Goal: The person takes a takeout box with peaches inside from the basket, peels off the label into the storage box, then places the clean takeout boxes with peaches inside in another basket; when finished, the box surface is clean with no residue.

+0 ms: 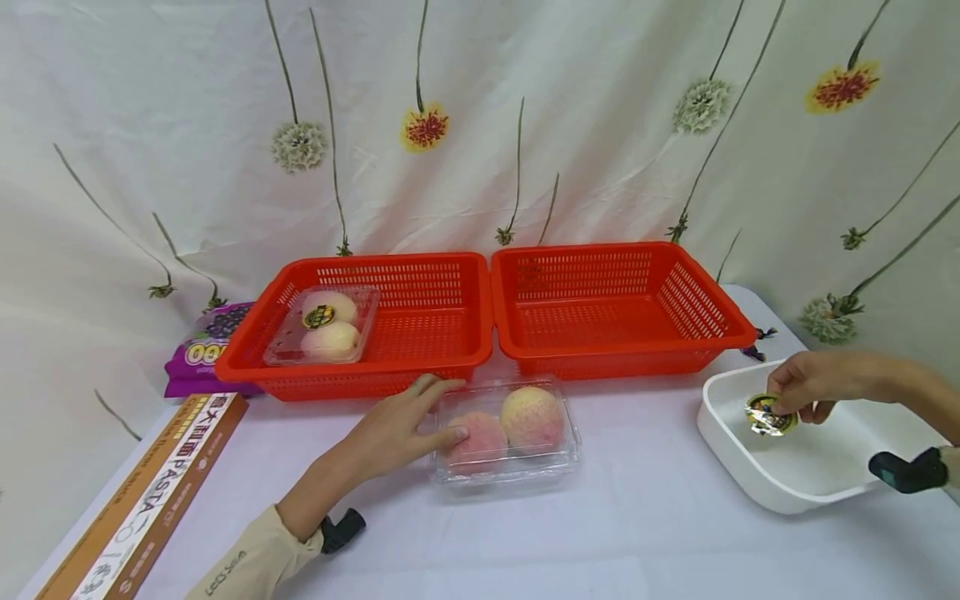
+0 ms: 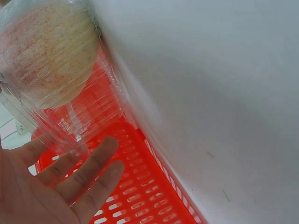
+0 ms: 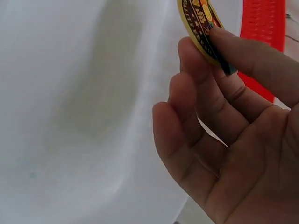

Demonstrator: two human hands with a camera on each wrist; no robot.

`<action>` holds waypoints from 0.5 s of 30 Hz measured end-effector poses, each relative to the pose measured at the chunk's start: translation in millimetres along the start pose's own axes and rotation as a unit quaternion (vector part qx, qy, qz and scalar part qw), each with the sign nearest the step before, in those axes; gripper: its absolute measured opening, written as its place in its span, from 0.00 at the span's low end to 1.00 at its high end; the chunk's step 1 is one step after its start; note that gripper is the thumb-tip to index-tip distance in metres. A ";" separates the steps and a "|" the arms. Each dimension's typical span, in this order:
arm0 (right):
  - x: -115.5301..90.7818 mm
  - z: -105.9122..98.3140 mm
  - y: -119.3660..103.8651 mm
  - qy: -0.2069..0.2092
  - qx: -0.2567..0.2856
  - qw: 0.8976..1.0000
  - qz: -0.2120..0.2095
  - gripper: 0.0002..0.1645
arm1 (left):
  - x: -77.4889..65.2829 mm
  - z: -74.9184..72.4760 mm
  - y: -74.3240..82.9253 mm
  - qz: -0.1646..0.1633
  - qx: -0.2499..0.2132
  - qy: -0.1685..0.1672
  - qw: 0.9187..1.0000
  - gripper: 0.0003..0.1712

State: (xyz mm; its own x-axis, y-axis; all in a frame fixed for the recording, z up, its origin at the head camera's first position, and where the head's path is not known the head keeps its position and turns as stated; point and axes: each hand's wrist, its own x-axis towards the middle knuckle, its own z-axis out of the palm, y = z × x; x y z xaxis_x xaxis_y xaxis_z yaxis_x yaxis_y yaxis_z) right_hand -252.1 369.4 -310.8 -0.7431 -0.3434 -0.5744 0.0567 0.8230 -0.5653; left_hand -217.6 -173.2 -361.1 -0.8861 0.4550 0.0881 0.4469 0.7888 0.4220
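Observation:
A clear plastic box (image 1: 555, 467) with two pinkish-yellow peaches (image 1: 532, 419) lies on the table. My left hand (image 1: 397, 429) rests at its left side, the thumb over the box and the other fingers by the back left corner. In the left wrist view those fingers (image 2: 91, 172) look spread and fairly straight against the clear plastic. Between thumb and fingertips, my right hand (image 1: 813, 383) pinches a round black-and-gold sticker (image 1: 768, 415) over a white basin (image 1: 810, 467). The right wrist view shows the sticker (image 3: 201, 25) edge held by the thumb, with the other fingers bent.
Two red baskets (image 1: 420, 383) (image 1: 622, 364) stand side by side behind the box. Inside the left one sits another clear box (image 1: 288, 342) with two pale peaches and a round sticker. A long pasta carton (image 1: 150, 492) and a purple bag (image 1: 202, 350) lie on the left.

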 end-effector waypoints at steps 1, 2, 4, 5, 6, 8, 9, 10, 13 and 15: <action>1.9 1.1 5.7 -0.005 0.001 1.000 0.002 0.08 | -0.1 0.1 -0.1 0.000 -0.001 0.000 1.000 0.44; 3.6 2.8 10.0 -0.010 0.002 1.000 0.003 0.08 | -0.1 0.3 -0.3 0.002 -0.001 -0.001 1.000 0.44; 6.3 6.3 16.1 -0.016 0.001 1.000 0.002 0.09 | 0.0 0.9 -0.3 0.005 -0.001 -0.002 1.000 0.45; 7.0 7.8 17.3 -0.019 -0.002 1.000 0.001 0.10 | 0.0 1.2 -0.4 0.006 -0.002 -0.003 1.000 0.45; 7.6 9.5 17.6 -0.019 -0.006 1.000 0.002 0.09 | 0.1 1.3 -0.4 0.007 -0.001 -0.004 1.000 0.45; 9.4 11.9 16.0 -0.018 -0.018 1.000 0.005 0.09 | -0.1 1.2 -0.2 0.006 -0.001 -0.004 1.000 0.45; 10.6 12.6 14.8 -0.016 -0.025 1.000 0.008 0.08 | -0.4 0.9 -0.1 0.005 -0.002 -0.004 1.000 0.45; 12.0 13.3 13.5 -0.013 -0.032 0.999 0.012 0.08 | -0.6 0.8 -0.1 0.003 -0.002 -0.003 1.000 0.45; 16.7 15.1 10.7 -0.012 -0.050 0.998 0.024 0.06 | -1.2 1.0 -0.5 0.004 -0.002 0.000 1.000 0.45; 20.0 15.9 10.4 -0.012 -0.070 0.997 0.032 0.06 | -1.2 1.5 -0.7 0.004 -0.001 -0.001 1.000 0.45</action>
State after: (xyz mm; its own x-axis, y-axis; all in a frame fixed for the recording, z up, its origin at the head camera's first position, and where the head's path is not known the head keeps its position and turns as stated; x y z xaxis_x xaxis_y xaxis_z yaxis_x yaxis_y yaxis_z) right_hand -255.8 363.9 -337.6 -0.7248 -0.2966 -0.6218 0.0098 0.8980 -0.4398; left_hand -216.7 -173.7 -362.9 -0.8825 0.4618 0.0892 0.4533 0.7846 0.4230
